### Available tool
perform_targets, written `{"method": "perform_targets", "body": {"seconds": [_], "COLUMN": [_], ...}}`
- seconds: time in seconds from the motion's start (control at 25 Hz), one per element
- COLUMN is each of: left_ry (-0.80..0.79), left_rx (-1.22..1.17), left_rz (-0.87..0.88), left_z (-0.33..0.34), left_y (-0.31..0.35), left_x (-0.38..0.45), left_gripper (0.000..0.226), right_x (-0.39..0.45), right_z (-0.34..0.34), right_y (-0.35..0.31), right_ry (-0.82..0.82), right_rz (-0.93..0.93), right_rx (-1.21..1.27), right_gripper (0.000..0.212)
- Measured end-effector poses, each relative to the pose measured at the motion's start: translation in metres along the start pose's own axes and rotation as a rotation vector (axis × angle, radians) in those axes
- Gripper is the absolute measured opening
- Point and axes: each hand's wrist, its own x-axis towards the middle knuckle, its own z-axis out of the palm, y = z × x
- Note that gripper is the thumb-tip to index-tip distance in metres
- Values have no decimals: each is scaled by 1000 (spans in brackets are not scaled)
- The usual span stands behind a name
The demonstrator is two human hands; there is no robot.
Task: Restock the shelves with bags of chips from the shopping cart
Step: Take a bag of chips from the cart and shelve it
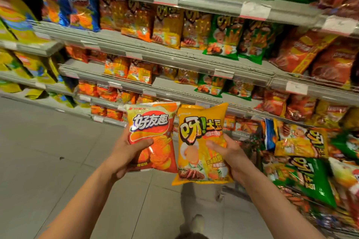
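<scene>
My left hand (126, 153) grips an orange-red chip bag (153, 122) by its left side, thumb across the front. Beside it, my right hand (229, 153) holds a yellow chip bag (200, 149) by its right side. Both bags stand upright, face toward me, in front of the lower shelves. The shopping cart (299, 163) at the right is heaped with yellow, green and blue bags. Shelves (174, 58) ahead carry rows of orange, yellow, green and red bags.
Grey tiled floor (48, 151) stretches to the left below the shelves. Price-label strips (254, 11) run along the shelf edges. My shoe (196, 223) shows at the bottom between my forearms. A second shelf unit with yellow bags (23, 64) stands at far left.
</scene>
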Motion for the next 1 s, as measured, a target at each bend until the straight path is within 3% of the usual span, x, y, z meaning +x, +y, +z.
{"method": "perform_targets", "body": {"seconds": [0.2, 0.44, 0.56, 0.8, 1.0], "left_ry": [9, 12, 33, 113, 152], "left_rx": [6, 94, 148, 76, -2], "left_rz": [-82, -130, -135, -167, -194], "left_z": [-24, -41, -52, -71, -101], "left_y": [-5, 6, 2, 1, -12], "left_x": [28, 157, 222, 307, 331], "left_gripper": [60, 61, 52, 45, 50], "right_x": [34, 158, 235, 362, 459], "right_z": [19, 23, 26, 30, 68], "right_y": [11, 17, 15, -31, -66], "right_ry": [-70, -20, -13, 90, 127], "right_rz": [71, 89, 64, 9, 86], "right_rx": [55, 11, -11, 54, 88], "right_gripper": [40, 44, 24, 48, 10]}}
